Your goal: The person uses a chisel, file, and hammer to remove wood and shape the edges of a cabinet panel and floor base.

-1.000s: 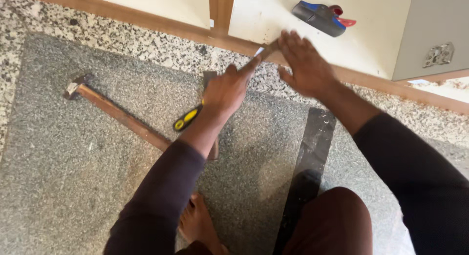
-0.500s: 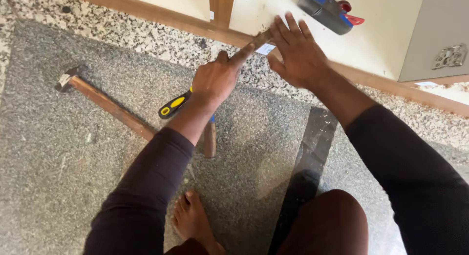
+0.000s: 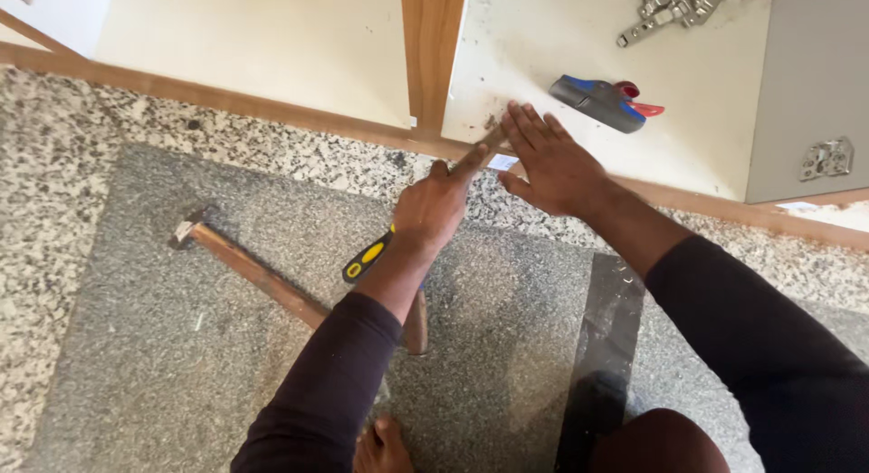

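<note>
Granite floor [image 3: 136, 373], grey and speckled, takes up most of the view, and the pale cabinet panel [image 3: 272, 47] lies flat beyond it with a brown wooden edge strip [image 3: 272, 114] running along its near side. A dark metal strip [image 3: 606, 346] lies on the floor by the person's knee. A wooden-handled hammer [image 3: 258, 276] rests on the floor to the left, well apart from the hands.

The left hand [image 3: 436, 204] is closed around a thin wooden-coloured tool or strip [image 3: 484, 147], its tip pressed where the edge strip meets the upright wooden divider [image 3: 433, 52]; what kind of tool it is cannot be told. The right hand [image 3: 552, 165] lies open and flat, fingers spread, pressing down just beside that tip and holding nothing. A yellow-and-black handle [image 3: 367, 258] shows under the left wrist; it appears to lie on the floor.

Judging from this, the work goes best with the flat hand bearing down close to the tip so the panel cannot shift, and with the tool held low and steady, pushed away from the spread fingers.

Smaller things: a blue, grey and red hand tool [image 3: 602, 102], and loose metal hinges [image 3: 674, 7] farther back.
</note>
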